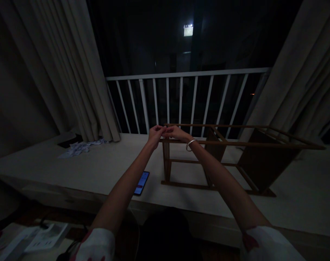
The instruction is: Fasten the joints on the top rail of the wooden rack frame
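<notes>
A brown wooden rack (pixel 266 159) with thin rails and dark panels lies on its side on the pale ledge. At its left end, just above the upper rails, my left hand (pixel 155 135) and my right hand (pixel 176 132) meet fingertip to fingertip. Both hands are closed in a pinch; anything between the fingers is too small and dim to make out. A silver bangle (pixel 191 145) circles my right wrist. Below my left forearm, which partly covers it, a phone (pixel 143 180) lies with its screen lit.
The pale ledge (pixel 107 170) runs beneath a dark window with a white railing (pixel 181 74). Crumpled papers (pixel 79 148) lie at the left by the curtain (pixel 72 72). A white power strip (pixel 47 237) sits at the lower left. Another curtain (pixel 297 72) hangs right.
</notes>
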The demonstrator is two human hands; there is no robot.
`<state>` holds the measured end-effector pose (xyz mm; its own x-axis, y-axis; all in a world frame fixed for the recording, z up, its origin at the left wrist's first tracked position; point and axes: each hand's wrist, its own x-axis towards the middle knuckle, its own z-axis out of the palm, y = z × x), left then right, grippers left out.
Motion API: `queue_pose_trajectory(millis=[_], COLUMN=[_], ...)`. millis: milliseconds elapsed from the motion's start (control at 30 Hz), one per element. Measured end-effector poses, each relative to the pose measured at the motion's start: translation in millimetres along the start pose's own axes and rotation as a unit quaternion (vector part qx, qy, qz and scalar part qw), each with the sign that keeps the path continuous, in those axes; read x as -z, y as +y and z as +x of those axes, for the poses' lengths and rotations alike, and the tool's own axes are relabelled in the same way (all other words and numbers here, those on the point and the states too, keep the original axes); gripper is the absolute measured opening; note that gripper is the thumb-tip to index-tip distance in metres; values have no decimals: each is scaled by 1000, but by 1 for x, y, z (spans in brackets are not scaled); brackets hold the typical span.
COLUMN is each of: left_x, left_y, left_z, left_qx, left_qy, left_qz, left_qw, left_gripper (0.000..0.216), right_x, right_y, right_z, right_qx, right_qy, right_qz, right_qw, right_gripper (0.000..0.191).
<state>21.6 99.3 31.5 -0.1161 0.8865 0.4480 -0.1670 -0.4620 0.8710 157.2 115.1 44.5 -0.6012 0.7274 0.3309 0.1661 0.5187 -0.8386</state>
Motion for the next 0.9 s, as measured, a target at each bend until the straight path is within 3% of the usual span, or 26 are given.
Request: queue_pose_trajectory(millis=[533,900], left_x=[-7,0], left_y=[11,-3], left_z=[-10,0], left_qx=[-2,-30], left_qy=[46,9], left_qz=[40,40], left_qw=[998,999], left_gripper=[28,33], right_x=[0,1], right_y=[-1,0], right_z=[-1,0], right_qx=[3,-3], right_qy=[-4,-49], right_qz=[-3,36], right_qw=[1000,998], right_gripper=[36,34])
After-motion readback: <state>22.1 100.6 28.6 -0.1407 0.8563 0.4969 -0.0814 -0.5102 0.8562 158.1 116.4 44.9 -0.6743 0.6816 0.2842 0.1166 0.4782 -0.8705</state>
